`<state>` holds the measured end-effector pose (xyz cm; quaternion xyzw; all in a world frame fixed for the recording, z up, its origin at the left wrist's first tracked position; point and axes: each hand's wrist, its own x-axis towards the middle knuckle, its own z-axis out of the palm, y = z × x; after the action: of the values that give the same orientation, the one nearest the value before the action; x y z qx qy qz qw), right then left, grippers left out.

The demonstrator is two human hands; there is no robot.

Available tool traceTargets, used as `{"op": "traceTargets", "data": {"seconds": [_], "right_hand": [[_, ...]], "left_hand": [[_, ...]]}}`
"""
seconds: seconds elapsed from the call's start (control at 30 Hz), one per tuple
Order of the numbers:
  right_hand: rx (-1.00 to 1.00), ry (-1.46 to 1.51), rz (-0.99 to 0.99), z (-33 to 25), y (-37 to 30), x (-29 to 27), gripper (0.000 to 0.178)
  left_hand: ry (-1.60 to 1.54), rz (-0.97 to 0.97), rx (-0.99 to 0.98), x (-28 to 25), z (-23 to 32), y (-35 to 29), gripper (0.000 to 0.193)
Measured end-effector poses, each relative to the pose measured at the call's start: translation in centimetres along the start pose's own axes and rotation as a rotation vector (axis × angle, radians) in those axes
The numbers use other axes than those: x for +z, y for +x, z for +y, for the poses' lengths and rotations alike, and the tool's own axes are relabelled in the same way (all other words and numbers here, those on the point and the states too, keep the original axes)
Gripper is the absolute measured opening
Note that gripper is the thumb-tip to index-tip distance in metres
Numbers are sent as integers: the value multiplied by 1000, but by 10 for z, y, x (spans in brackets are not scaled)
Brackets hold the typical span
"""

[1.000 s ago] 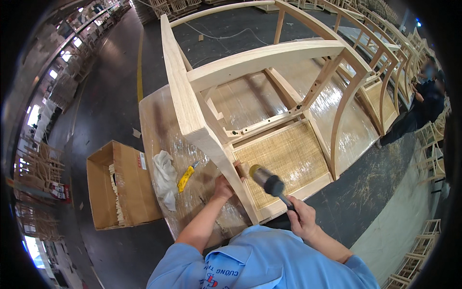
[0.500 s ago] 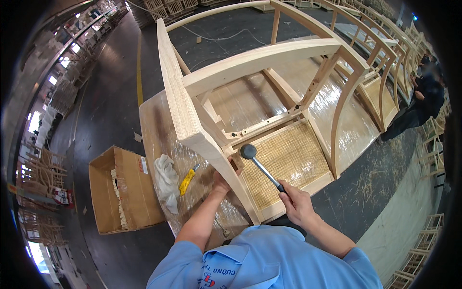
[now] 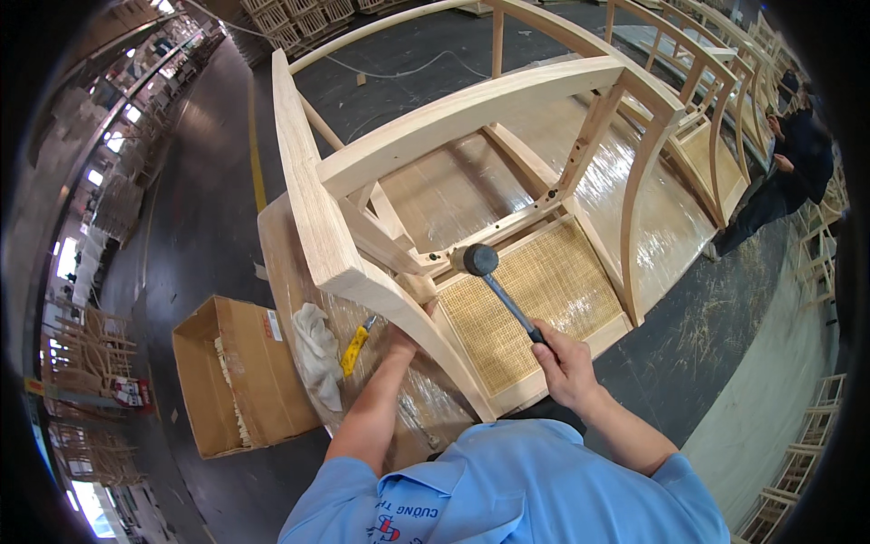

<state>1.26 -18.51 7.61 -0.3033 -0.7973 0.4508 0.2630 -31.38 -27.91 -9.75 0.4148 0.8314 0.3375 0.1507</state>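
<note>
A pale wooden chair frame (image 3: 471,104) lies tipped on a film-wrapped work surface, its woven cane panel (image 3: 521,308) toward me. My right hand (image 3: 569,367) is closed round the black grip of a mallet (image 3: 507,304). The mallet's dark head is over the far left part of the panel, near the inner rail (image 3: 494,231). Reaching behind the near left chair leg (image 3: 399,295), my left hand (image 3: 401,340) has its fingers mostly hidden. A small wooden block (image 3: 418,288) shows at its fingertips, close to the frame's inner corner.
Left of the chair lie a yellow utility knife (image 3: 357,349) with its blade out and a crumpled white cloth (image 3: 317,354). An open cardboard box (image 3: 258,381) of wooden pieces stands beyond them. More chair frames (image 3: 702,136) line the right, where another person (image 3: 793,168) stands.
My left hand and the wooden block have shifted left and away from me. The mallet head has moved slightly right and farther away. The view has shifted a little.
</note>
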Motion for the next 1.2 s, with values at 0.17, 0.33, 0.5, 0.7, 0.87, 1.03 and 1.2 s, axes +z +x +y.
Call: {"op": "traceTargets", "data": {"seconds": [0.17, 0.33, 0.5, 0.7, 0.87, 1.03, 1.2], "right_hand": [[-74, 57, 58, -3, 15, 0, 37], [-224, 134, 131, -28, 20, 7, 38], [-102, -18, -67, 8, 17, 23, 40], [-83, -17, -99, -27, 21, 8, 38], [-78, -157, -156, 17, 5, 16, 41], [-104, -70, -169, -15, -14, 4, 41], [-36, -133, -188, 10, -38, 4, 43]], "left_hand": [[-558, -222, 26, 6, 1, 6, 75], [-449, -95, 83, 11, -5, 0, 78], [-195, -97, 91, 10, -2, 8, 74], [-286, -25, 101, 7, -1, 3, 79], [68, -105, 112, 2, 23, -1, 77], [149, -84, 60, -3, 8, -36, 64], [-26, -17, 224, 3, 20, -62, 52]]}}
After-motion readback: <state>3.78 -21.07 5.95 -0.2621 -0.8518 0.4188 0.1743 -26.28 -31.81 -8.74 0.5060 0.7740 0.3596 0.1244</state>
